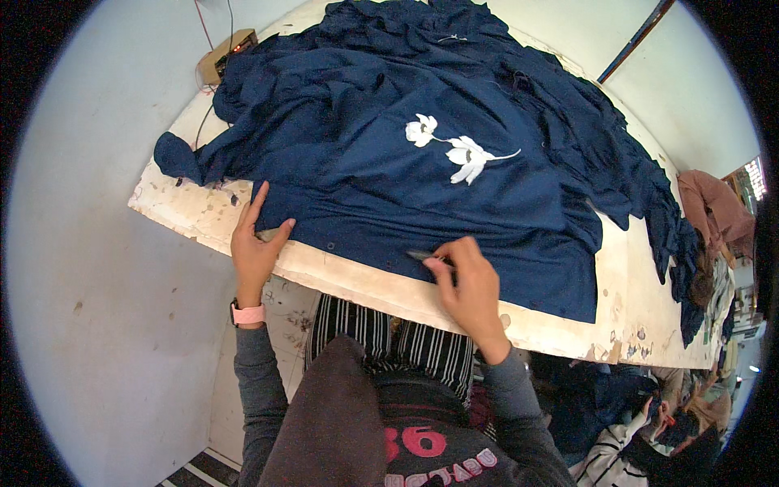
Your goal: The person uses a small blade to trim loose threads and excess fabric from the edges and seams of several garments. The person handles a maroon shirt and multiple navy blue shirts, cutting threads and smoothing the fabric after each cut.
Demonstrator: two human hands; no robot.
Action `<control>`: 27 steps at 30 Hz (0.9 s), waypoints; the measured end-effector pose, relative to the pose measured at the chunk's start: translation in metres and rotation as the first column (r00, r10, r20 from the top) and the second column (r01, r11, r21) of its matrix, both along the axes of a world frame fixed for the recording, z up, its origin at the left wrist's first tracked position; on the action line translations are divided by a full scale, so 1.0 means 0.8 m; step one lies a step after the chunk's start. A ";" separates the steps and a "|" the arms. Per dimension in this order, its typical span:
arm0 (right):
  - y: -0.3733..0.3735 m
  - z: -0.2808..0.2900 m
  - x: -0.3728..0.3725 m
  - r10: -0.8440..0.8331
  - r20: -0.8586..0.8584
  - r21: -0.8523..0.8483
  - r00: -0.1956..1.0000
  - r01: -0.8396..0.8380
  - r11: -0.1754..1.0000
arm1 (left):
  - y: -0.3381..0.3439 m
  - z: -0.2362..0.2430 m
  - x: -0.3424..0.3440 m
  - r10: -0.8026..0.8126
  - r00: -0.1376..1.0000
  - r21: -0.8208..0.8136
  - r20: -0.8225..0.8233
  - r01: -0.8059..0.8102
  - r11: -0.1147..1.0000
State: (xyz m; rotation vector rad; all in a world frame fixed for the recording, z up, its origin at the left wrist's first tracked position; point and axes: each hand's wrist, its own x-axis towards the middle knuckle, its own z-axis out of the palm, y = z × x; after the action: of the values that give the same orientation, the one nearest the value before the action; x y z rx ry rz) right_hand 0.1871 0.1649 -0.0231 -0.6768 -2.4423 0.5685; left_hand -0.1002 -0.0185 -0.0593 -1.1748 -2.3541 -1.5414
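Observation:
Dark navy cloth (349,195) is spread over a pale table, its near edge close to the table's front. Two white flowers (466,158) on one stem decorate its middle. My left hand (258,243) lies at the cloth's near left corner, thumb and forefinger spread apart, the fingertips touching the fabric. In my right hand (472,288), closed in a pinch, is a small grey pointed tool (418,254). Its tip points left, over the cloth near the front edge; the rest of it is hidden by my fingers, so its exact kind is unclear.
Bunched navy fabric (584,122) covers the table's far and right parts. A brown box with wires (227,55) sits at the back left corner. Brownish cloth (714,211) lies beyond the right end. Garments (617,442) are heaped below the table at right. A wall (105,268) rises at left.

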 end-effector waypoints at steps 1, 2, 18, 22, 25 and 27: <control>0.007 0.008 0.011 -0.034 -0.067 -0.036 0.997 0.031 0.999 | -0.002 0.002 0.000 0.005 1.000 0.000 -0.013 -0.005 1.000; 0.013 0.021 0.024 -0.078 -0.125 -0.067 0.989 0.070 0.995 | -0.001 0.003 0.002 0.001 1.000 0.007 -0.018 -0.001 1.000; 0.052 0.013 0.089 0.120 0.088 0.054 0.989 -0.125 0.991 | 0.000 0.001 0.000 0.013 1.000 -0.026 0.002 -0.013 1.000; 0.056 0.004 0.088 0.173 0.073 0.004 0.982 -0.174 0.985 | 0.001 0.001 0.001 0.014 1.000 -0.029 0.004 -0.014 0.999; 0.055 0.002 0.084 0.167 0.063 -0.012 0.984 -0.166 0.986 | 0.000 -0.001 0.000 0.018 1.000 -0.032 -0.016 -0.018 0.999; 0.054 0.001 0.082 0.166 0.071 -0.020 0.984 -0.165 0.986 | 0.001 -0.001 0.000 0.015 1.000 -0.031 -0.012 -0.015 0.999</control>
State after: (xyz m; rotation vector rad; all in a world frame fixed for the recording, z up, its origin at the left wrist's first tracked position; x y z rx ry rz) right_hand 0.2525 0.2082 -0.0220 -0.5112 -2.5815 0.6363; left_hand -0.1001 -0.0175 -0.0603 -1.1665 -2.3815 -1.4945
